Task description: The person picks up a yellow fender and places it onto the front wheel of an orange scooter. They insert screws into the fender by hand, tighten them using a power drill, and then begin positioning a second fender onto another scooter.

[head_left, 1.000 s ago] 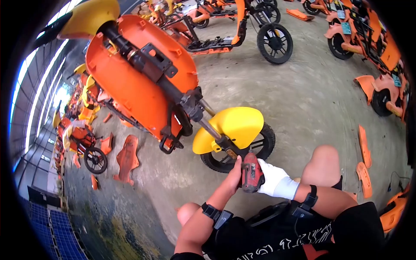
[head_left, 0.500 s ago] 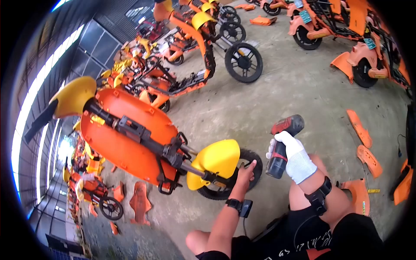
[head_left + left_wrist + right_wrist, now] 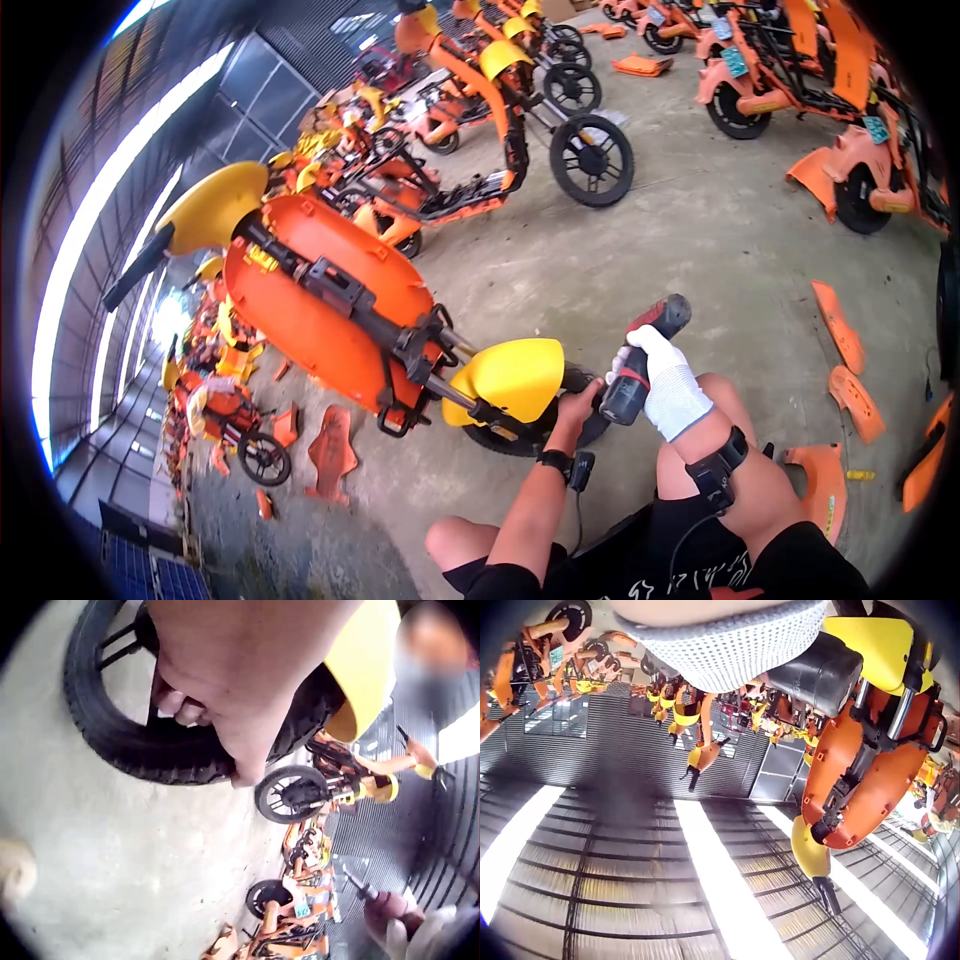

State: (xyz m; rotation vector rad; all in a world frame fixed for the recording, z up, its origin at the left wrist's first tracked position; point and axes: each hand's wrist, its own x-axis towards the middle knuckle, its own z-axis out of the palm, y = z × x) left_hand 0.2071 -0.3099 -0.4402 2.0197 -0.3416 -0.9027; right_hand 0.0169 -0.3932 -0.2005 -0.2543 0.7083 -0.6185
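An orange scooter body (image 3: pixel 320 290) with a yellow front fender (image 3: pixel 515 378) leans before the person. The bare left hand (image 3: pixel 574 412) grips the front wheel's tyre; in the left wrist view the left hand (image 3: pixel 225 712) has its fingers curled over the tyre (image 3: pixel 172 754) and its thumb along the tread. Gloved in white, the right hand (image 3: pixel 665 372) holds a red and black power driver (image 3: pixel 626 392) by its handle, beside the wheel. The driver's bit (image 3: pixel 351 876) shows in the left wrist view. The right wrist view shows the driver's black base (image 3: pixel 821 675) below the glove (image 3: pixel 731 656).
Loose orange panels (image 3: pixel 838 325) lie on the floor to the right, with a curved one (image 3: pixel 332 452) at left. Another scooter's wheel (image 3: pixel 591 160) stands behind, and more orange scooters (image 3: pixel 860 170) are at the upper right. The person's knees are close below the hands.
The left hand has moved from beside the driver onto the tyre. The right hand has swung the driver away to the right, then slightly back towards the wheel. The head view has shifted.
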